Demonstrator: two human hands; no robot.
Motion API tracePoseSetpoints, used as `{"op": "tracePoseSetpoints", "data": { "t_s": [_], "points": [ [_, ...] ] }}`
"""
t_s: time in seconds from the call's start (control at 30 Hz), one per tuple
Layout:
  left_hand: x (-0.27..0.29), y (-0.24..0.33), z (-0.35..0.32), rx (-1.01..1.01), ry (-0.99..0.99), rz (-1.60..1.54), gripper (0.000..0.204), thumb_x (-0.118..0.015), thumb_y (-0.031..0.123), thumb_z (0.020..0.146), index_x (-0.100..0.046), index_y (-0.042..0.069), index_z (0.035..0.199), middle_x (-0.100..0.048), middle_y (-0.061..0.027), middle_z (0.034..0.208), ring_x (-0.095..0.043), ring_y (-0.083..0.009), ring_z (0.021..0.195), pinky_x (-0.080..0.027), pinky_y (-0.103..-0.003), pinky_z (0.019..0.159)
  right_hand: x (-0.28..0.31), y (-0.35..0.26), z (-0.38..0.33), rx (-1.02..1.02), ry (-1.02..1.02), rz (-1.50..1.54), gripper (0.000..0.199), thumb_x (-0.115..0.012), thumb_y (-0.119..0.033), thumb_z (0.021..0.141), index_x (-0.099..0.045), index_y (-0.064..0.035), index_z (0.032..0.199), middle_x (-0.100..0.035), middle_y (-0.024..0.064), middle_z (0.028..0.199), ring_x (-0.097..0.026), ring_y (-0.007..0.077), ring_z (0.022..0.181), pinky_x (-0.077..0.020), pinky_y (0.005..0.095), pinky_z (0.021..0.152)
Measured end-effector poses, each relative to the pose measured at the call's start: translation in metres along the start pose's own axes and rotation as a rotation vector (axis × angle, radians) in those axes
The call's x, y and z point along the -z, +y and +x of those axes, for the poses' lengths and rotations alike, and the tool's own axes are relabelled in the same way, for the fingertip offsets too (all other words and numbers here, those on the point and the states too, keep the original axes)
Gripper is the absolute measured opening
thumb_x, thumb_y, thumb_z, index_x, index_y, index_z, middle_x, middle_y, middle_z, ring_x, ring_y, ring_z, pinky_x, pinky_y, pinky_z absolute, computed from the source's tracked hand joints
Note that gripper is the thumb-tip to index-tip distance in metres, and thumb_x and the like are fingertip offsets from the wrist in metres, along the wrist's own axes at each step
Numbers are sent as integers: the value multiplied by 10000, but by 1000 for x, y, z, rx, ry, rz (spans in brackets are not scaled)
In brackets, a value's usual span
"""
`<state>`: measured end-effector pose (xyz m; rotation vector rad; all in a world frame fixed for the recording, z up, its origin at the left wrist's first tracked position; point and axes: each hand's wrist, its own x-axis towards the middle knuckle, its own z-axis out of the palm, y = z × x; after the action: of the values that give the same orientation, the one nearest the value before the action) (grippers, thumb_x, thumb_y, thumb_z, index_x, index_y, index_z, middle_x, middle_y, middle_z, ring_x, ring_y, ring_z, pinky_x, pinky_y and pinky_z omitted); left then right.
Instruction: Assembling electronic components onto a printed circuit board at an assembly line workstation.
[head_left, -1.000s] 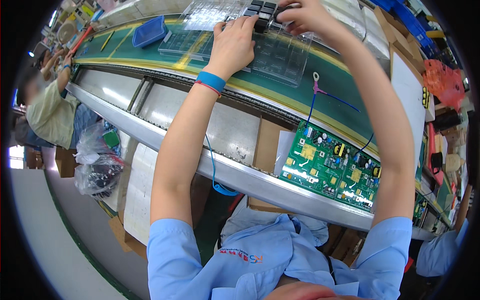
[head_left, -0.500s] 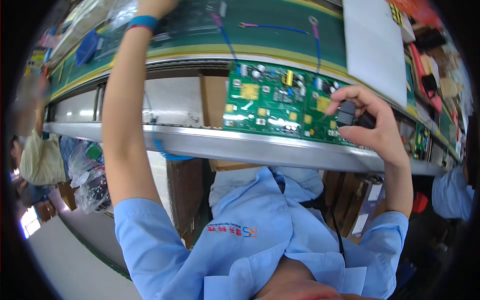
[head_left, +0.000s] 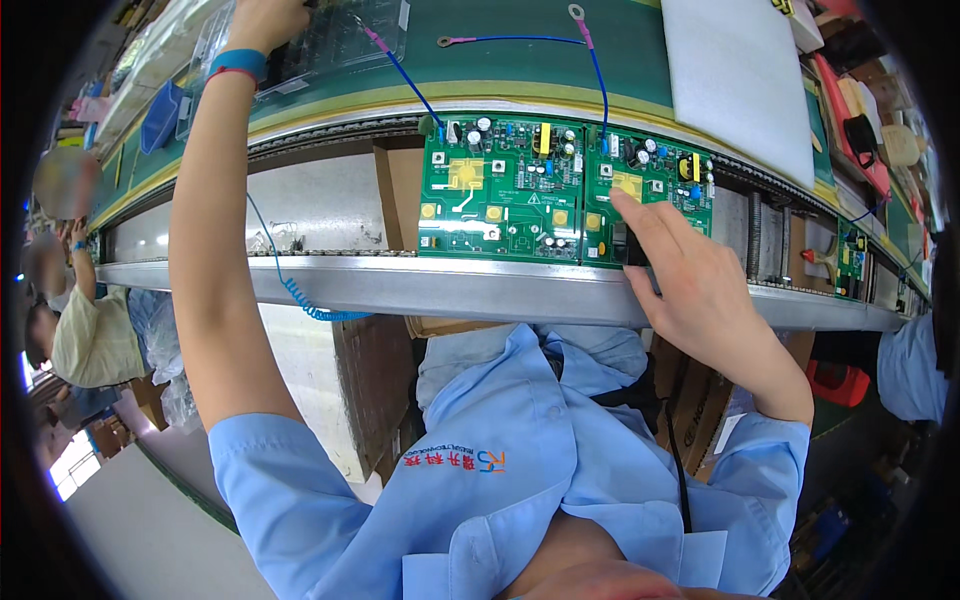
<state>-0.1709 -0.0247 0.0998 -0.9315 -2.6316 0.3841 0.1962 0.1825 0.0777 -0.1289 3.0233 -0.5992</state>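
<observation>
Two joined green circuit boards rest on the metal rails, carrying capacitors, yellow parts and white parts. My right hand bends over the right-hand board, with its index finger near a yellow square. Between those fingers and the thumb, a black block-shaped component sits at the board's near edge, partly covered by the hand. At the top left, my left hand reaches to a clear plastic tray; the picture's edge cuts off most of its fingers. Blue wires with ring terminals rise from the boards' far side.
A conveyor rail runs across in front of me. White foam sheet lies on the green bench at the far right. A coiled blue cord hangs by the rail. Another person is at the left.
My right hand has moved left and turned palm down, bringing the black component to the board. My left hand has shifted slightly left and down in the view.
</observation>
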Motion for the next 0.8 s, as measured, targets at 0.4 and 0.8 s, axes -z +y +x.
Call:
{"op": "tracePoseSetpoints", "data": {
  "t_s": [0.4,0.8],
  "points": [
    [39,30,-101,213,-214,-2300,564,-690,164,802,-492,65,1320,-597,-59,1129,-585,-164,968,-444,-256,784,23,20,9,17,138,242,428,-728,-45,729,-581,-79,1130,-560,117,1051,-603,311,925,-498,365,766],
    [98,108,-166,-319,17,-1126,507,-675,-64,691,-597,-13,1189,-527,-120,1113,-565,-162,961,-510,-255,741,16,29,-3,-35,62,493,340,-643,83,724,-539,-20,1032,-533,100,961,-571,240,884,-459,326,749]
  ]
}}
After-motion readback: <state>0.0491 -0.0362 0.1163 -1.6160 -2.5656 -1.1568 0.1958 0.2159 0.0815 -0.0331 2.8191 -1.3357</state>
